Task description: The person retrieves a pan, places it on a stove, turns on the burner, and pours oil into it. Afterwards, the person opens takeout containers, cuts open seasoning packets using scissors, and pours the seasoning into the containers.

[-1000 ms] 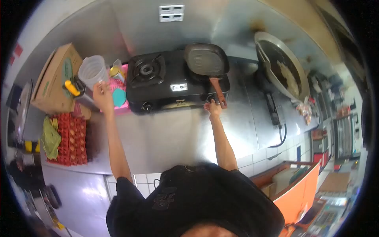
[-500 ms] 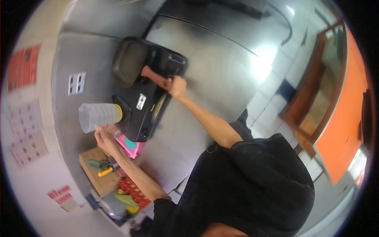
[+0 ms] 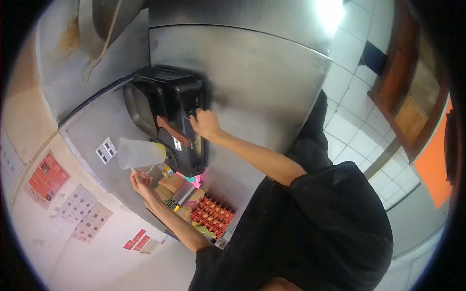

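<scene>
My left hand is closed at the handle of a clear plastic jug with yellow at its base, raised beside the black stove. My right hand is at the knob side of the stove, its fingers bent against the front panel; the knob under them is hidden. A square pan rests on the stove, its brown handle pointing toward the front edge, near my right hand.
Red egg trays, a pink tray and a metal container stand beyond the stove's end. A large pan is at the upper left. An orange panel stands at the right.
The view has rotated strongly. The jug has come up from beside the box, held in my left hand, to beside the stove. My right hand has stayed by the stove's knob side.
</scene>
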{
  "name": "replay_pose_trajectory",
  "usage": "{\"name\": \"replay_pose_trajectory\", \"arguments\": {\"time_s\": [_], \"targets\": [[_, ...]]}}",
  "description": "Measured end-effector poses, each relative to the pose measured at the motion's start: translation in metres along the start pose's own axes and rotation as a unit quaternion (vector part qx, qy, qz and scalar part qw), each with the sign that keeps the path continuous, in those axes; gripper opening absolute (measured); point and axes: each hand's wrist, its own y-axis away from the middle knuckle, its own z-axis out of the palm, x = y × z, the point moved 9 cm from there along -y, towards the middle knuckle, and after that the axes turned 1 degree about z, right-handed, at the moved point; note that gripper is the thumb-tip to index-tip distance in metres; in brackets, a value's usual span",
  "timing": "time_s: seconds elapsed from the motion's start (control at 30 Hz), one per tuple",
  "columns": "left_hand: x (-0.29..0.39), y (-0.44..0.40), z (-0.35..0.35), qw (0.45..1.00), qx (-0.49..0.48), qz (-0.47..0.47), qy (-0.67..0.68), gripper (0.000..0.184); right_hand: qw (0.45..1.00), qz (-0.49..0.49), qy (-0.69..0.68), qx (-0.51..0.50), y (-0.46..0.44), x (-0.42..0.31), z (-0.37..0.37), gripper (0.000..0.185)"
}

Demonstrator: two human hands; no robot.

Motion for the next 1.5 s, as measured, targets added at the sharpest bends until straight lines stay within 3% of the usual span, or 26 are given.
{"name": "replay_pose_trajectory", "arguments": {"time_s": [0.17,0.37,0.5,0.57,0.63,0.7,0.77,0.87,1.0,1.07,1.17,1.27,1.37,1.5], "targets": [[0.01,-0.026,0.001,0.999,0.003,0.0,-0.049,0.026,1.0,0.007,0.021,-0.017,-0.007,0.004,0.014,0.029],[0.053,-0.056,0.018,0.994,-0.019,0.068,-0.082,0.023,1.0,0.007,0.01,-0.027,-0.006,-0.004,0.011,0.033],[0.054,-0.094,0.023,0.988,-0.04,0.11,-0.1,0.024,0.988,-0.1,0.104,-0.051,-0.009,-0.003,0.012,0.036],[0.065,-0.106,0.022,0.984,-0.044,0.14,-0.1,0.025,0.99,-0.053,0.08,-0.1,-0.009,0.003,0.01,0.039],[0.06,-0.114,0.021,0.978,-0.039,0.052,-0.197,0.026,0.988,-0.046,0.086,-0.117,-0.009,0.009,0.007,0.039],[0.063,-0.122,0.021,0.973,-0.029,0.082,-0.212,0.028,0.986,-0.035,0.092,-0.133,-0.008,0.01,0.001,0.039],[0.071,-0.126,0.02,0.967,-0.018,0.11,-0.229,0.029,0.986,0.022,0.015,-0.165,-0.002,0.004,-0.01,0.035],[0.081,-0.125,0.019,0.959,-0.017,0.076,-0.274,0.031,0.982,-0.043,0.1,-0.154,-0.001,0.001,-0.021,0.027],[0.098,-0.128,0.025,0.942,-0.036,0.104,-0.317,0.034,0.96,-0.135,0.204,-0.134,0.003,0.011,-0.042,0.019],[0.101,-0.132,0.027,0.935,-0.035,0.105,-0.338,0.034,0.944,-0.169,0.224,-0.173,0.004,0.02,-0.041,0.014],[0.103,-0.14,0.03,0.935,-0.04,0.129,-0.328,0.036,0.944,-0.162,0.236,-0.162,0.004,0.02,-0.042,0.024],[0.102,-0.141,0.032,0.937,-0.041,0.122,-0.325,0.036,0.953,-0.136,0.211,-0.167,-0.001,0.019,-0.044,0.025],[0.096,-0.145,0.029,0.945,-0.042,0.122,-0.3,0.034,0.952,-0.188,0.191,-0.148,-0.001,0.013,-0.045,0.02],[0.079,-0.144,0.019,0.959,-0.04,0.081,-0.27,0.032,0.95,-0.184,0.188,-0.166,-0.002,0.019,-0.042,0.022]]}}
